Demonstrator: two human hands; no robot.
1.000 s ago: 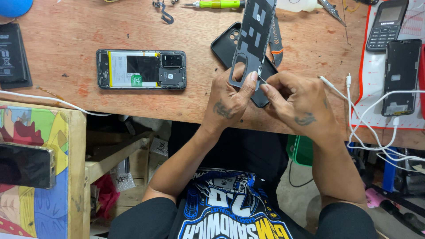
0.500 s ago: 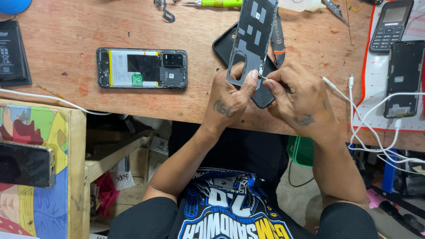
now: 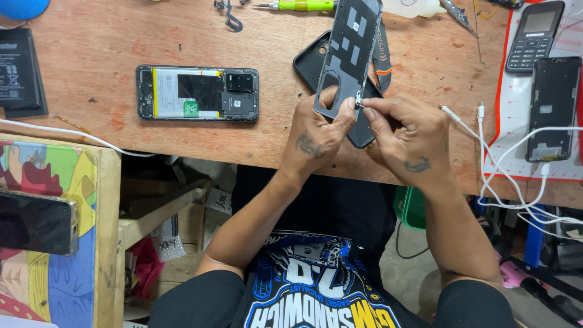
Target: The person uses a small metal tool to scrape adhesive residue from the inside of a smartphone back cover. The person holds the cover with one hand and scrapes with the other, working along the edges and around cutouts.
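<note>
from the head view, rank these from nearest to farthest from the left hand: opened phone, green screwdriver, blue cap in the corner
Measured from the left hand:
1. Opened phone, lying flat on the bench to the hand's left.
2. Green screwdriver, at the bench's far edge, above the hand.
3. Blue cap, far top-left corner.

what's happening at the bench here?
A person seated at a wooden workbench holds a grey phone back cover up in the left hand, thumb on its lower edge. The right hand pinches something tiny at that edge; too small to identify. An opened phone with its insides showing lies flat to the left. A screwdriver and a keypad phone lie further back.
</note>
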